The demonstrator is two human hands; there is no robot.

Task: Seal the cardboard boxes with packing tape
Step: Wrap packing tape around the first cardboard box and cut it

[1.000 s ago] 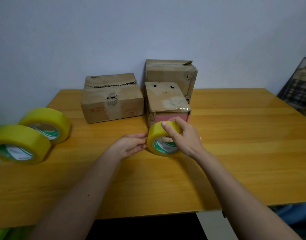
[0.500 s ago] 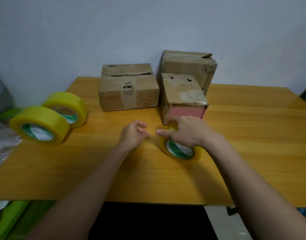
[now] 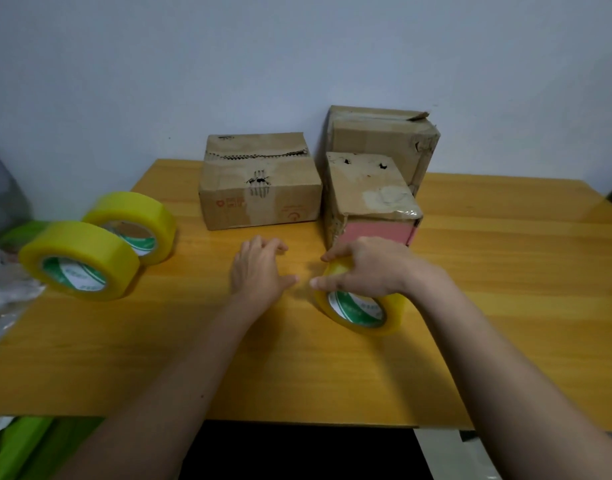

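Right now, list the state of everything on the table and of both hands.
Right hand: grips a tape roll.
Tape roll: tilted on the table.
Left hand: holds nothing.
Spare rolls: on edge, untouched.
Left box: torn top.
Front box: pink side exposed.
Back box: flap lifted.

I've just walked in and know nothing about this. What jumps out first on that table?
The bright yellow tape rolls: two big ones stand on edge at the table's left side, and the right hand grips a third tape roll near the middle. Behind it sit three worn cardboard boxes by the wall, the nearest with a pink front. The left hand rests beside the held roll.
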